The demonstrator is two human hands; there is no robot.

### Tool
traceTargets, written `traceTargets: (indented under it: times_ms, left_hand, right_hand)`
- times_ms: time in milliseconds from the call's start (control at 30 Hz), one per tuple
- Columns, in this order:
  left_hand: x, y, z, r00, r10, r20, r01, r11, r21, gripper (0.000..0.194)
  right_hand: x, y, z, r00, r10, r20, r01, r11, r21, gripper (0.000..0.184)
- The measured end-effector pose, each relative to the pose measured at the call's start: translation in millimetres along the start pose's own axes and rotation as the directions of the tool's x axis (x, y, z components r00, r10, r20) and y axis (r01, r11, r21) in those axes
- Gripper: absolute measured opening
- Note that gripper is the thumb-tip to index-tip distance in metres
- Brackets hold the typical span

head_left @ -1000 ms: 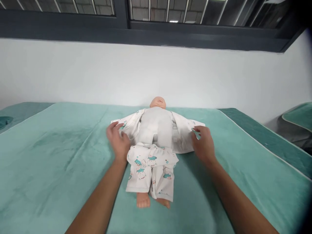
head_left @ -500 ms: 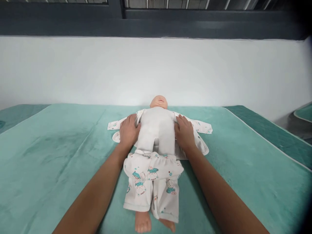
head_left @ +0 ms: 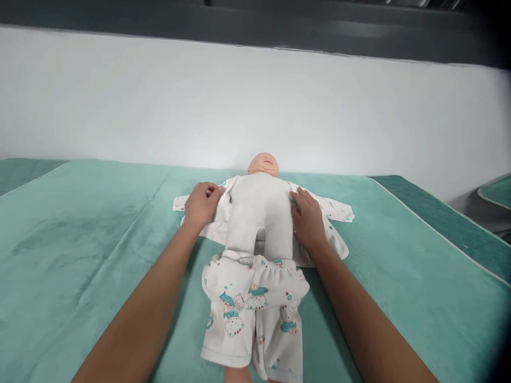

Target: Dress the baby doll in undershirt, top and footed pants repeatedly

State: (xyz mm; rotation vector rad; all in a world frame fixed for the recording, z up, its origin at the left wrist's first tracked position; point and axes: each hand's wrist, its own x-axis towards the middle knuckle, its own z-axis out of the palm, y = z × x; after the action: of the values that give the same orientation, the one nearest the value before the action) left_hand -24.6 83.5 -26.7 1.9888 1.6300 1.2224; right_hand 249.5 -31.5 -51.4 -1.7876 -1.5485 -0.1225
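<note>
A baby doll [head_left: 261, 213] with a white cloth body lies on its back on the teal mat [head_left: 91, 234], head toward the wall. White printed trousers [head_left: 253, 308] cover its legs, pulled down to the hips. An open white printed jacket [head_left: 331, 213] is spread flat under its torso. My left hand [head_left: 203, 205] grips the jacket's left front panel beside the doll's side, fingers curled on the cloth. My right hand [head_left: 306, 219] rests on the right panel against the doll's flank, fingers together and bent.
A white wall [head_left: 239, 101] rises right behind the doll's head, with a dark window frame above. A darker green mat [head_left: 447, 223] borders the right side, and another mat's corner shows at the far right edge.
Both hands came in from the jacket's outer edges to the doll's sides. My left hand then shifted outward and gathered the left panel. The view tilted down and closer.
</note>
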Motion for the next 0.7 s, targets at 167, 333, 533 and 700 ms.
traceTargets:
  times_ms: [167,333,533,700]
  left_hand:
    - [-13.7,9.2,5.8,0.977,0.202,0.063,-0.209,0.968,0.137,0.041]
    - [-19.2,9.4,10.0,0.977,0.209,0.040,-0.212,0.952,0.222,0.041]
    - [-18.8,7.4,5.8,0.999,0.040,0.002,-0.040,0.988,0.148,0.031]
    - [-15.5,6.0,-12.1,0.960,-0.236,0.153,0.275,0.898,-0.343,0.039]
  right_hand:
    - [1.4,2.9,0.6,0.999,-0.023,-0.022,0.024,1.000,0.017,0.045]
    - [1.5,1.8,-0.4,1.000,-0.012,-0.009,0.013,1.000,0.012,0.046]
    - [2.5,3.8,-2.7,1.000,-0.018,-0.004,0.018,0.999,0.028,0.047]
    - [4.5,13.4,-6.1,0.998,-0.063,0.010,0.063,0.996,0.068,0.047]
